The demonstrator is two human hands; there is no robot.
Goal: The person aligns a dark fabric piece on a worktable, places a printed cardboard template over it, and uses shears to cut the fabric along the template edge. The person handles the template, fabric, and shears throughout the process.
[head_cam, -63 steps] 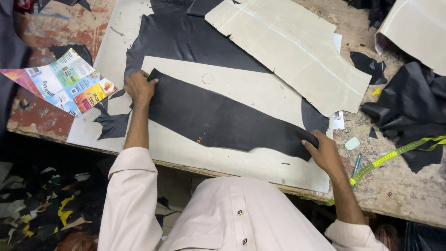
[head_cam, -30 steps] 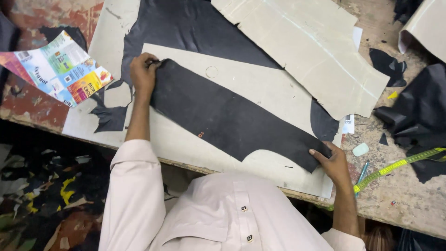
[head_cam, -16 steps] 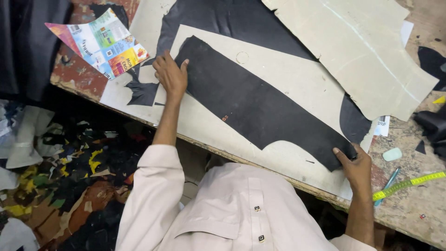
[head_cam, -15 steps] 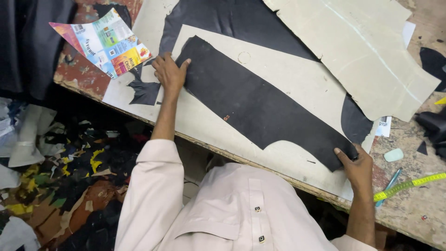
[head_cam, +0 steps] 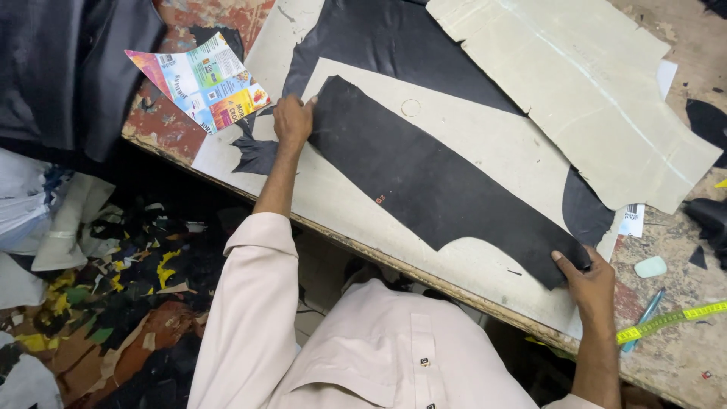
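One long black leather piece [head_cam: 439,178] lies slantwise across the middle of the frame, running from upper left down to lower right, flat on a pale cardboard pattern [head_cam: 492,144] of nearly the same outline. Two hands are on it, one at each end. The left hand [head_cam: 291,121], just left of centre in the upper half, rests on the piece's upper end with its fingers bent over the edge, pressing rather than lifting. The right hand [head_cam: 587,280], at lower right, pinches the lower end between thumb and fingers.

Under the pattern a second, larger sheet of black leather [head_cam: 394,38] spreads toward the top of the frame. A second pale pattern board [head_cam: 575,83] lies in the upper right, overlapping it. One coloured printed leaflet [head_cam: 201,79] sits at upper left on the worn worktable [head_cam: 681,227]. By the right hand there is one pale chalk block [head_cam: 650,266], one blue pen [head_cam: 644,316] and one yellow-green measuring tape [head_cam: 670,320]. A few black offcuts [head_cam: 708,125] lie along the right edge; many more scraps litter the floor [head_cam: 113,303] at lower left.
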